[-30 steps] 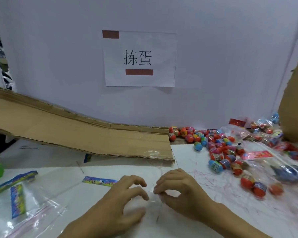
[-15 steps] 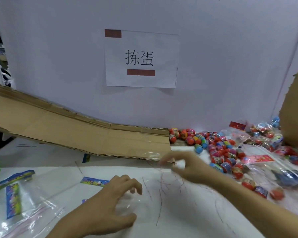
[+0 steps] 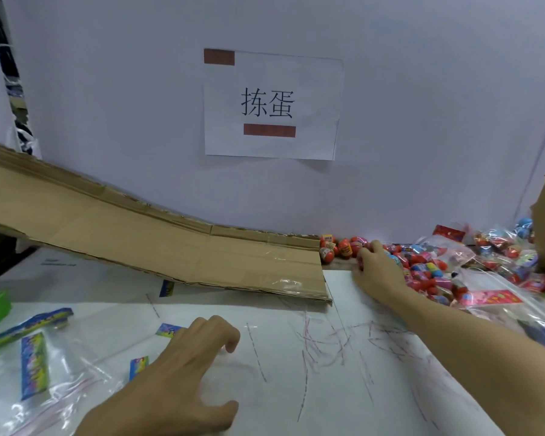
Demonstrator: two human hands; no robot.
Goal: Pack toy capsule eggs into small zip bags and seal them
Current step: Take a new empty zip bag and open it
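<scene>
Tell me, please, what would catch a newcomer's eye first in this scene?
The bright heap of capsule eggs against the back wall at right, where the right hand reaches in. Above it, a white paper sign hangs on the wall, and a cardboard ramp slopes down from the left toward the eggs.

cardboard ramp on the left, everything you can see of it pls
The brown corrugated cardboard ramp is a long flattened sheet with fold creases and ragged, layered edges. It slopes down from the upper left to its low end near the table's middle, beside the pile of red and blue toy capsule eggs. Clear tape glints on the lower end. Its back edge runs along the white wall; its front lower edge overhangs the white table. Neither hand touches it.
</scene>
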